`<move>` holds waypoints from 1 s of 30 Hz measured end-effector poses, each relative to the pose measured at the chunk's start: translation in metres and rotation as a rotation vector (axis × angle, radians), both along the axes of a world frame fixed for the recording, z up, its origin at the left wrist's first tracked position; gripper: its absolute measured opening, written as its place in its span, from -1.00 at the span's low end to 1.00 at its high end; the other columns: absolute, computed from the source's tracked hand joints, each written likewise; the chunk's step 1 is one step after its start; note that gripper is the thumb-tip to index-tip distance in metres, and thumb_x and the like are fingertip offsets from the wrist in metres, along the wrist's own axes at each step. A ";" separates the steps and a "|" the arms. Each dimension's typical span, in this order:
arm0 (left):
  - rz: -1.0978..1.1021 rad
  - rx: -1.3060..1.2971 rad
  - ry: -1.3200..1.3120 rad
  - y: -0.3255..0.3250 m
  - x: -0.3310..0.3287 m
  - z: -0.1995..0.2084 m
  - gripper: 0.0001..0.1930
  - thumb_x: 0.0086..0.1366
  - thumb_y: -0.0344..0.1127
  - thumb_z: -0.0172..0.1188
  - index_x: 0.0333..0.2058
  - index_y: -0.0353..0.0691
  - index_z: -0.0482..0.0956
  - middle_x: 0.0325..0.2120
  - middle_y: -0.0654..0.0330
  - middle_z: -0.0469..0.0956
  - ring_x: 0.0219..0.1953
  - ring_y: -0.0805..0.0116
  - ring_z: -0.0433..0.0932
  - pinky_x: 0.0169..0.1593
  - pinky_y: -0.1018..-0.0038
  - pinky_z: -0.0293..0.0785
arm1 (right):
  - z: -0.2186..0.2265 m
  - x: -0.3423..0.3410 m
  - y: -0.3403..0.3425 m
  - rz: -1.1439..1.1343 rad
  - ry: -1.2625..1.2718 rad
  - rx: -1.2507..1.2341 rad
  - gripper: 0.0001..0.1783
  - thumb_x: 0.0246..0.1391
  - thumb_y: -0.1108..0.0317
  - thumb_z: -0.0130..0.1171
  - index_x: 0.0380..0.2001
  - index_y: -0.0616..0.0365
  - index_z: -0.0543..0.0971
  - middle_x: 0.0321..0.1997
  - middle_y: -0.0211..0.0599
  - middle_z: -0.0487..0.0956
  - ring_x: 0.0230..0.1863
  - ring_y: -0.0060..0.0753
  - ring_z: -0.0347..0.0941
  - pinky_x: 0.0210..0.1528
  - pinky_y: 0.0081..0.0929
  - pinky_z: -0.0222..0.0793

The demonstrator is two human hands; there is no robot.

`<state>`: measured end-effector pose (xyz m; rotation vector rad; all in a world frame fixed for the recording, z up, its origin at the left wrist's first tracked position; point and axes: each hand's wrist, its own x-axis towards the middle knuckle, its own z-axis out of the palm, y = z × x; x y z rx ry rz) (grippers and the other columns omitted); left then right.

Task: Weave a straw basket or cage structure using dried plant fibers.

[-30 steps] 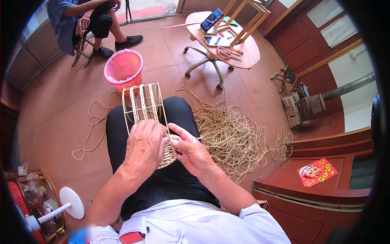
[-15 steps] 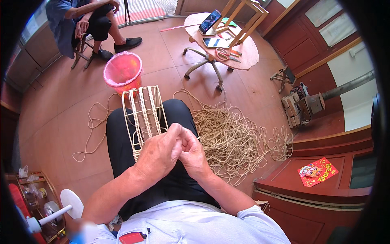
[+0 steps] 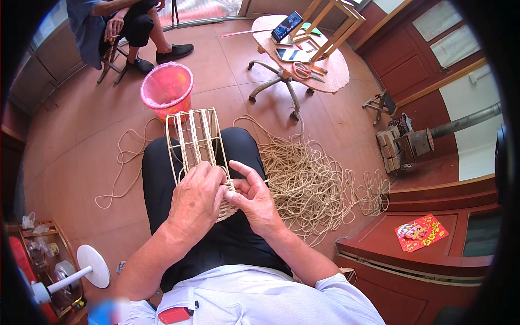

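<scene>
I count one frame [image 3: 196, 150], three braided strands [image 3: 193, 130], one cord heap [image 3: 309, 187]; left hand [image 3: 196, 197] grip closed on frame, right hand [image 3: 253, 205] grip, can't tell.

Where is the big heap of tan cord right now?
In the head view, the heap lies on the floor, right of centre, beside the person's right leg and nearer than the wheeled table.

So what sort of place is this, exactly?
It looks like a small craft workroom, perhaps in a home: there's a partly woven frame, a big heap of cord on the floor, and scissors on a wheeled table.
</scene>
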<state>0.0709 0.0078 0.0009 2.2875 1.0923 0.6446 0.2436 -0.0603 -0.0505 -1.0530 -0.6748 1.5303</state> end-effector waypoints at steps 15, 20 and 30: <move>-0.162 0.209 0.029 0.005 0.013 0.000 -0.64 0.27 -0.53 0.33 0.02 -0.23 0.50 -0.16 0.03 0.55 -0.28 0.02 0.73 -0.25 0.20 0.73 | -0.006 -0.002 -0.001 -0.076 -0.191 0.134 -0.19 0.35 0.62 0.34 0.58 0.19 0.24 0.07 -0.26 0.64 0.04 -0.54 0.64 0.15 -0.49 0.62; -0.084 -0.218 -0.255 0.014 0.010 -0.006 -0.68 0.33 -0.59 0.19 0.05 -0.28 0.49 -0.26 0.11 0.58 -0.36 0.33 0.68 -0.26 0.38 0.65 | -0.002 -0.006 -0.003 -0.058 -0.188 0.097 -0.19 0.36 0.61 0.35 0.57 0.18 0.24 0.08 -0.22 0.65 0.07 -0.50 0.64 0.18 -0.47 0.63; -0.026 -0.117 -0.236 -0.002 0.004 -0.011 -0.56 0.37 -0.59 0.29 0.20 -0.20 0.59 -0.27 0.11 0.61 -0.35 0.29 0.66 -0.18 0.38 0.64 | 0.008 -0.011 -0.005 -0.079 -0.243 0.092 -0.20 0.36 0.62 0.33 0.57 0.18 0.26 0.12 -0.17 0.63 0.09 -0.44 0.65 0.20 -0.44 0.65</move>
